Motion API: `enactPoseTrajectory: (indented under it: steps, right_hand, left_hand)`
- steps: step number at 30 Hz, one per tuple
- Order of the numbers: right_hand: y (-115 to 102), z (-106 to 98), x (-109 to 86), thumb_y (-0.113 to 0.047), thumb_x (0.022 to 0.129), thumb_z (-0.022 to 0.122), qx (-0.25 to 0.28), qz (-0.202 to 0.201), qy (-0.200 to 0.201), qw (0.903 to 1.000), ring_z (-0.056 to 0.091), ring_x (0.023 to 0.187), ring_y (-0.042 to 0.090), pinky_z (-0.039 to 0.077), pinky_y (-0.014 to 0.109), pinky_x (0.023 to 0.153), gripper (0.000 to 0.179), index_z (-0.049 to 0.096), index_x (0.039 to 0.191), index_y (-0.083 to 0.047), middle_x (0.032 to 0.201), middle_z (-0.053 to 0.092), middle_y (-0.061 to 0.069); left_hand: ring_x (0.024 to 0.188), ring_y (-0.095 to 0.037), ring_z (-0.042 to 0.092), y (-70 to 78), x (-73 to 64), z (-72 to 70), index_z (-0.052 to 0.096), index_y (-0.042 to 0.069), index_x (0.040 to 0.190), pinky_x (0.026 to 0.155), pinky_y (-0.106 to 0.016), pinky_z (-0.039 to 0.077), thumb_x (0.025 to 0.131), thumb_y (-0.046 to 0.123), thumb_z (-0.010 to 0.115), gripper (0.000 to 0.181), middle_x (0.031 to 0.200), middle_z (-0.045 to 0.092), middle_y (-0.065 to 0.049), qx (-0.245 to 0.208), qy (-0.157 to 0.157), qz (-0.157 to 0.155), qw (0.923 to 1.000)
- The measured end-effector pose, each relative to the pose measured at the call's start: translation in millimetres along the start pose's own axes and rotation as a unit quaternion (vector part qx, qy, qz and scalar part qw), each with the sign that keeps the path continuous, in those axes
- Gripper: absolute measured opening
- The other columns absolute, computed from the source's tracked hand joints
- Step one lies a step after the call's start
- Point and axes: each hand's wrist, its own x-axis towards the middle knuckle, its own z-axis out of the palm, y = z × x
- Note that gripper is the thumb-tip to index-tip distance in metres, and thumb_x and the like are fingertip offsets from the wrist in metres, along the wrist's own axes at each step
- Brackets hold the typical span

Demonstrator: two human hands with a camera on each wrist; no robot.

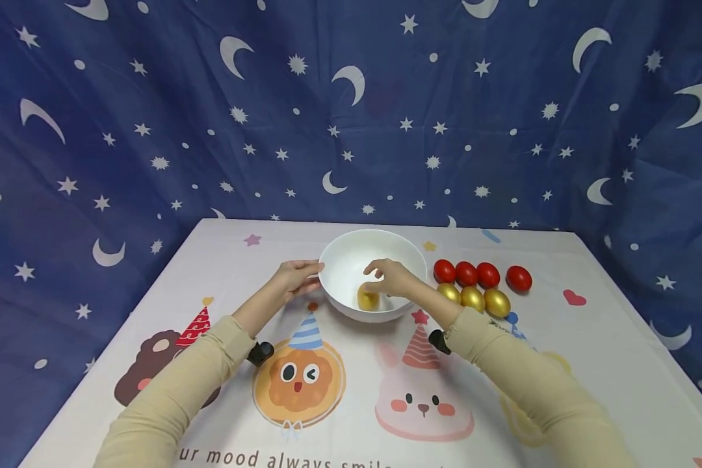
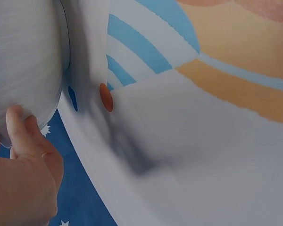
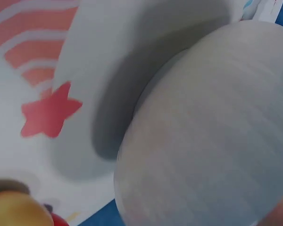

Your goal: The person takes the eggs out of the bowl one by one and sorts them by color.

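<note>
A white bowl [image 1: 351, 250] stands in the middle of the table, with a gold egg [image 1: 367, 299] lying inside it at the near side. My left hand [image 1: 297, 278] holds the bowl's left rim, thumb at the top edge and fingers against the outer wall; in the left wrist view those fingers touch the bowl's side [image 2: 28, 56]. Over the bowl, my right hand [image 1: 393, 279] has its fingers spread apart, with the thumb close above the egg. Most of that hand is hidden behind the bowl's wall [image 3: 207, 127] in the right wrist view.
Right of the bowl, several red eggs [image 1: 466, 273] form a row, one of them [image 1: 519, 279] set apart. Three gold eggs [image 1: 472, 299] lie in front of them, partly behind my right forearm. A blue starry curtain [image 1: 380, 117] hangs behind the white printed tablecloth [image 1: 234, 260].
</note>
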Motion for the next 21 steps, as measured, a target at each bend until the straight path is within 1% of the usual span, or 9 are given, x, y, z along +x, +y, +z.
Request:
enactPoseTrajectory:
  steps: [2, 4, 6, 7, 10, 12, 14, 17, 21]
  right_hand:
    - [-3.0, 1.7, 3.1, -0.024, 0.088, 0.068, -0.003, 0.010, -0.011, 0.9999, 0.062, 0.085, 0.025, 0.058, 0.023, 0.061, 0.041, 0.058, 0.122, -0.003, 0.118, 0.058, 0.024]
    - [-5.1, 3.3, 4.9, -0.023, 0.088, 0.068, -0.004, 0.017, -0.012, 0.9998, 0.061, 0.083, 0.023, 0.058, 0.022, 0.059, 0.042, 0.057, 0.123, -0.002, 0.119, 0.057, 0.025]
    - [-6.1, 5.2, 6.1, -0.022, 0.088, 0.068, 0.001, 0.023, -0.010, 0.9997, 0.062, 0.078, 0.022, 0.058, 0.023, 0.059, 0.042, 0.057, 0.123, -0.002, 0.119, 0.056, 0.026]
    - [-6.2, 6.3, 6.5, -0.022, 0.088, 0.068, 0.006, 0.025, -0.010, 0.9996, 0.062, 0.075, 0.021, 0.059, 0.024, 0.058, 0.042, 0.056, 0.123, -0.001, 0.119, 0.056, 0.026]
    - [-5.4, 11.4, 7.6, -0.020, 0.088, 0.067, 0.023, 0.029, -0.015, 0.9992, 0.060, 0.065, 0.018, 0.060, 0.024, 0.056, 0.042, 0.056, 0.123, 0.000, 0.113, 0.057, 0.024]
    - [-5.2, 14.6, 8.1, -0.018, 0.088, 0.067, 0.028, 0.023, -0.017, 0.9992, 0.058, 0.060, 0.016, 0.059, 0.023, 0.054, 0.041, 0.056, 0.122, 0.001, 0.105, 0.059, 0.021]
    - [-5.3, 17.9, 8.9, -0.017, 0.087, 0.068, 0.027, 0.017, -0.018, 0.9993, 0.055, 0.057, 0.013, 0.058, 0.021, 0.052, 0.040, 0.057, 0.120, 0.001, 0.097, 0.060, 0.018]
    - [-6.4, 20.7, 9.6, -0.017, 0.084, 0.070, 0.024, 0.010, -0.018, 0.9995, 0.055, 0.056, 0.014, 0.057, 0.021, 0.051, 0.039, 0.058, 0.117, 0.001, 0.093, 0.060, 0.015]
    - [-7.8, 22.8, 9.9, -0.016, 0.082, 0.072, 0.027, 0.015, -0.026, 0.9992, 0.056, 0.063, 0.015, 0.058, 0.021, 0.054, 0.043, 0.057, 0.118, 0.002, 0.101, 0.059, 0.017]
  left_hand:
    - [0.095, -0.016, 0.068, 1.3, -0.2, -1.7, 0.058, 0.006, 0.128, 0.078, -0.018, 0.060, 0.087, 0.021, 0.069, 0.045, 0.122, 0.062, -0.014, 0.001, 0.001, 0.002, 1.0000]
    - [0.101, -0.019, 0.067, 3.0, -0.5, -1.3, 0.057, 0.006, 0.128, 0.078, -0.018, 0.059, 0.087, 0.021, 0.069, 0.045, 0.123, 0.061, -0.014, 0.001, 0.000, 0.002, 1.0000]
    - [0.103, -0.019, 0.066, 4.3, -1.1, -0.4, 0.055, 0.006, 0.131, 0.079, -0.018, 0.059, 0.088, 0.021, 0.067, 0.046, 0.127, 0.059, -0.015, 0.004, -0.004, 0.004, 1.0000]
    - [0.104, -0.018, 0.066, 5.2, -1.8, 1.6, 0.052, 0.006, 0.134, 0.081, -0.017, 0.059, 0.091, 0.020, 0.064, 0.047, 0.132, 0.056, -0.016, 0.010, 0.002, 0.001, 0.9999]
    - [0.088, -0.012, 0.068, 5.3, -1.7, 3.2, 0.051, 0.006, 0.134, 0.075, -0.015, 0.059, 0.092, 0.019, 0.062, 0.046, 0.133, 0.054, -0.016, 0.005, 0.006, -0.005, 1.0000]
    - [0.077, -0.007, 0.065, 4.8, -1.9, 2.8, 0.051, 0.005, 0.134, 0.070, -0.014, 0.059, 0.092, 0.018, 0.062, 0.046, 0.134, 0.054, -0.017, -0.001, 0.008, -0.008, 0.9999]
    - [0.070, -0.005, 0.064, 4.1, -2.3, 2.4, 0.052, 0.006, 0.134, 0.068, -0.014, 0.059, 0.091, 0.017, 0.063, 0.046, 0.133, 0.054, -0.016, -0.008, 0.010, -0.010, 0.9999]
    - [0.069, -0.005, 0.064, 3.1, -2.4, 1.5, 0.051, 0.005, 0.135, 0.068, -0.015, 0.060, 0.091, 0.017, 0.063, 0.047, 0.133, 0.054, -0.017, -0.011, 0.008, -0.006, 0.9999]
    - [0.077, -0.008, 0.065, 1.6, -1.3, 1.9, 0.052, 0.005, 0.134, 0.071, -0.016, 0.060, 0.091, 0.017, 0.063, 0.046, 0.133, 0.054, -0.018, -0.008, 0.008, -0.007, 0.9999]
